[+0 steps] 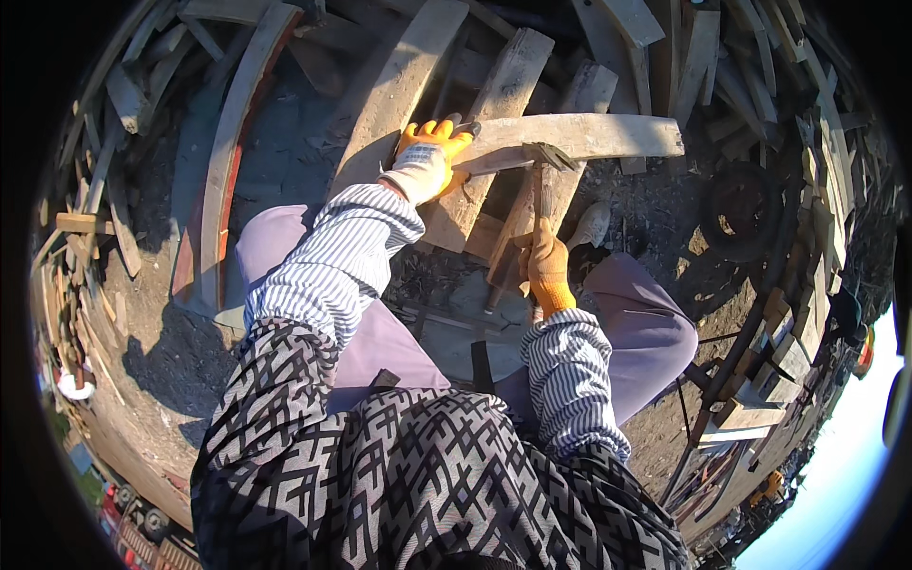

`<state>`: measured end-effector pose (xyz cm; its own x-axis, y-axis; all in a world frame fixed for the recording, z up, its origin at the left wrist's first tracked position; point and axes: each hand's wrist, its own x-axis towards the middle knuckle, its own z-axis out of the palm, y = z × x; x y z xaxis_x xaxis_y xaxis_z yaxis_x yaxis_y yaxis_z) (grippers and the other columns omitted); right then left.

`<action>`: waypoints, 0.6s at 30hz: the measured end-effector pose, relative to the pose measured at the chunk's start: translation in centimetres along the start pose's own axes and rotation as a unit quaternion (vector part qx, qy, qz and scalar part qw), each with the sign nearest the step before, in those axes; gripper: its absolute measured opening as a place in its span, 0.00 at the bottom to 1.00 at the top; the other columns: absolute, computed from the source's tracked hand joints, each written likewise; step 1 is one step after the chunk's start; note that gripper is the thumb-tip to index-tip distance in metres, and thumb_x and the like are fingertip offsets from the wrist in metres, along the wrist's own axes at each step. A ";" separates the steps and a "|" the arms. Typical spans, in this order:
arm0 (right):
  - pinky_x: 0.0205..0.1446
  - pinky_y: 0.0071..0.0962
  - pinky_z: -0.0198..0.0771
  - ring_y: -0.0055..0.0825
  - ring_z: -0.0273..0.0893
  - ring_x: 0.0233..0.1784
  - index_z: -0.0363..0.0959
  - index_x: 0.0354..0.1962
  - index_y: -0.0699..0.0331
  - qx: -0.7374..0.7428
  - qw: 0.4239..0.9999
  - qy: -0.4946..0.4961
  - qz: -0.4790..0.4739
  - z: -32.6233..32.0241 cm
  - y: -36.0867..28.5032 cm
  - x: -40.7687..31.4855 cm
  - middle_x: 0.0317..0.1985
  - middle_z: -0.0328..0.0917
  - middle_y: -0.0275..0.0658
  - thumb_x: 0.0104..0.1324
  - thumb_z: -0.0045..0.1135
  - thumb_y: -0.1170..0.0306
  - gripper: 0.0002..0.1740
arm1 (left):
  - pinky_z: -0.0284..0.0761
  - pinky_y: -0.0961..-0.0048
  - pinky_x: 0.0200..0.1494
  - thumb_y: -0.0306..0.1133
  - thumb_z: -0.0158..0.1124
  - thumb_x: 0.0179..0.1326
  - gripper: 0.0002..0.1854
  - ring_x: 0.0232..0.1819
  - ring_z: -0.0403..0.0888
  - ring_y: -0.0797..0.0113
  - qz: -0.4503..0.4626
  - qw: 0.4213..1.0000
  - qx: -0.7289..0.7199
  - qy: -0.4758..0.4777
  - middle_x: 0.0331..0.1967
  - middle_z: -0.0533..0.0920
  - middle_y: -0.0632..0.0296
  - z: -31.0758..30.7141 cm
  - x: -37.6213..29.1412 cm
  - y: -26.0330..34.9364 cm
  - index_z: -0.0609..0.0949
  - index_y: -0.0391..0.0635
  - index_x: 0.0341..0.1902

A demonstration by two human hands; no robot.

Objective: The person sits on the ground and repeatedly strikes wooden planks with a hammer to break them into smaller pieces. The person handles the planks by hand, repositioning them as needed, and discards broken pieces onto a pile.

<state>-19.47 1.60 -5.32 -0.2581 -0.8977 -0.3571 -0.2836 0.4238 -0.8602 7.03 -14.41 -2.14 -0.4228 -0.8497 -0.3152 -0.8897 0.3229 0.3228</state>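
Observation:
My left hand point(427, 158), in a yellow-and-white work glove with dark fingertips, grips the left end of a wooden board point(613, 135). The board lies crosswise over thicker planks point(509, 78) that point away from me. In an orange glove, my right hand point(548, 269) is closed around the handle of a hammer point(545, 196). The hammer's metal head point(548, 155) is at the board's near edge, around the middle of its length; whether the two touch I cannot tell. Any nails in the board are too small to make out.
A long curved-looking plank with a red side point(231, 153) lies to the left. Loose lumber point(805, 356) is heaped along the right, with more scrap wood point(85, 285) at the left. An old tyre point(739, 212) rests on the ground at right. A shoe point(591, 224) is beside the planks.

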 end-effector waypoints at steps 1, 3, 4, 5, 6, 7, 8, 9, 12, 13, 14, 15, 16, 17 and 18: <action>0.21 0.26 0.63 0.23 0.71 0.17 0.86 0.41 0.72 0.048 0.995 -0.014 0.083 0.2 -3.3 1.5 0.17 0.74 0.35 0.82 0.48 0.38 0.40 | 0.63 0.50 0.78 0.48 0.78 0.59 0.39 0.78 0.70 0.46 0.004 1.000 -0.018 0.008 0.77 0.75 0.52 0.0 0.9 -1.2 0.78 0.56 0.75; 0.20 0.27 0.62 0.24 0.67 0.14 0.86 0.38 0.74 0.086 0.979 0.006 0.186 -0.7 -8.8 0.5 0.17 0.74 0.37 0.82 0.47 0.39 0.41 | 0.61 0.47 0.78 0.53 0.80 0.59 0.45 0.79 0.67 0.48 -0.023 0.997 0.066 -0.043 0.76 0.72 0.51 0.3 0.0 0.1 0.72 0.60 0.80; 0.20 0.27 0.62 0.24 0.67 0.14 0.86 0.38 0.74 0.113 0.980 0.012 0.162 -1.7 -10.0 -0.2 0.17 0.74 0.36 0.82 0.47 0.38 0.42 | 0.60 0.47 0.79 0.53 0.81 0.59 0.47 0.79 0.66 0.48 -0.012 0.996 0.060 -0.057 0.77 0.72 0.51 -0.3 0.0 0.1 0.71 0.59 0.81; 0.20 0.26 0.61 0.23 0.66 0.14 0.86 0.38 0.74 0.140 0.980 0.019 0.137 -2.7 -11.0 -0.9 0.17 0.74 0.36 0.82 0.47 0.37 0.43 | 0.59 0.47 0.80 0.53 0.82 0.58 0.49 0.80 0.66 0.48 -0.001 0.996 0.054 -0.072 0.77 0.71 0.51 -0.5 -0.1 -0.1 0.69 0.59 0.81; 0.20 0.27 0.62 0.23 0.67 0.15 0.86 0.39 0.73 0.163 0.980 0.021 0.112 -3.9 -12.4 -1.5 0.17 0.73 0.35 0.83 0.46 0.39 0.41 | 0.61 0.48 0.80 0.50 0.83 0.56 0.51 0.79 0.68 0.48 -0.008 0.994 0.049 -0.100 0.78 0.70 0.52 -1.4 0.5 0.1 0.68 0.57 0.82; 0.22 0.28 0.64 0.24 0.70 0.17 0.86 0.40 0.72 0.185 0.973 0.044 0.132 -4.8 -13.7 -2.6 0.18 0.74 0.35 0.84 0.44 0.41 0.40 | 0.66 0.50 0.78 0.46 0.84 0.57 0.49 0.77 0.71 0.48 0.005 0.997 0.067 -0.038 0.77 0.71 0.53 -0.3 -0.2 0.0 0.69 0.56 0.81; 0.21 0.26 0.66 0.24 0.69 0.15 0.85 0.42 0.74 0.185 0.978 0.053 0.081 -6.3 -13.8 -2.5 0.18 0.75 0.36 0.82 0.46 0.37 0.42 | 0.67 0.50 0.77 0.46 0.84 0.56 0.51 0.77 0.72 0.47 -0.008 0.996 0.073 -0.054 0.78 0.70 0.53 -0.1 0.9 -0.6 0.68 0.56 0.82; 0.20 0.25 0.67 0.24 0.68 0.14 0.85 0.43 0.75 0.180 0.981 0.066 0.038 -7.8 -13.9 -3.6 0.18 0.75 0.37 0.80 0.49 0.34 0.45 | 0.69 0.50 0.76 0.46 0.85 0.55 0.52 0.76 0.73 0.47 -0.015 0.994 0.075 -0.079 0.78 0.70 0.53 -0.2 1.2 -0.2 0.68 0.56 0.82; 0.22 0.26 0.66 0.24 0.70 0.17 0.85 0.46 0.73 0.175 0.977 0.093 0.080 -10.5 -18.1 -8.2 0.22 0.75 0.35 0.80 0.52 0.37 0.40 | 0.70 0.52 0.78 0.43 0.83 0.53 0.50 0.76 0.73 0.45 -0.025 0.995 -0.010 -0.098 0.76 0.72 0.52 -2.4 0.5 0.8 0.71 0.52 0.81; 0.22 0.26 0.66 0.24 0.70 0.17 0.85 0.47 0.73 0.177 0.971 0.117 0.115 -11.3 -19.0 -9.9 0.22 0.74 0.34 0.81 0.53 0.38 0.39 | 0.69 0.53 0.79 0.42 0.82 0.53 0.50 0.77 0.72 0.44 -0.020 0.993 -0.042 -0.104 0.77 0.72 0.51 -3.7 0.0 1.1 0.71 0.51 0.81; 0.23 0.26 0.67 0.23 0.69 0.18 0.85 0.48 0.73 0.170 0.971 0.123 0.111 -12.5 -19.1 -11.4 0.22 0.73 0.34 0.81 0.53 0.40 0.37 | 0.68 0.57 0.80 0.42 0.82 0.54 0.46 0.77 0.73 0.47 -0.012 0.988 -0.118 -0.101 0.75 0.76 0.50 -4.7 -0.5 0.8 0.75 0.47 0.78; 0.23 0.26 0.67 0.23 0.69 0.18 0.84 0.49 0.72 0.166 0.973 0.121 0.107 -13.6 -19.0 -12.7 0.22 0.72 0.33 0.82 0.54 0.42 0.36 | 0.68 0.61 0.79 0.41 0.82 0.56 0.43 0.76 0.75 0.52 0.001 0.943 -0.312 -0.112 0.73 0.79 0.50 -2.6 -0.1 -2.7 0.77 0.45 0.76; 0.24 0.27 0.67 0.23 0.68 0.18 0.84 0.50 0.73 0.163 0.970 0.136 0.116 -14.5 -18.7 -14.0 0.21 0.71 0.33 0.83 0.53 0.43 0.35 | 0.68 0.62 0.79 0.40 0.81 0.58 0.41 0.75 0.76 0.53 -0.013 0.920 -0.362 -0.150 0.72 0.81 0.50 -3.2 -0.5 -5.7 0.78 0.44 0.75; 0.24 0.27 0.67 0.22 0.67 0.18 0.83 0.51 0.74 0.158 0.968 0.149 0.125 -15.2 -18.4 -15.1 0.21 0.70 0.32 0.83 0.53 0.45 0.34 | 0.67 0.64 0.78 0.39 0.81 0.59 0.39 0.74 0.77 0.55 -0.027 0.891 -0.413 -0.184 0.71 0.82 0.50 -3.6 -1.1 -8.3 0.79 0.43 0.75; 0.24 0.27 0.67 0.22 0.67 0.18 0.82 0.52 0.75 0.148 0.965 0.179 0.124 -15.5 -18.0 -16.7 0.22 0.70 0.32 0.83 0.52 0.46 0.34 | 0.70 0.63 0.76 0.40 0.81 0.61 0.38 0.72 0.79 0.55 0.006 0.900 -0.389 -0.197 0.70 0.83 0.51 -4.5 0.0 -8.9 0.80 0.44 0.74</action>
<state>-24.38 10.81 21.80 -0.6012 -0.6515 -0.4628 0.0902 0.5201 -0.8494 15.70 -19.12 -1.01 -0.5958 -0.5846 -0.5507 -0.5604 -0.1886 0.8064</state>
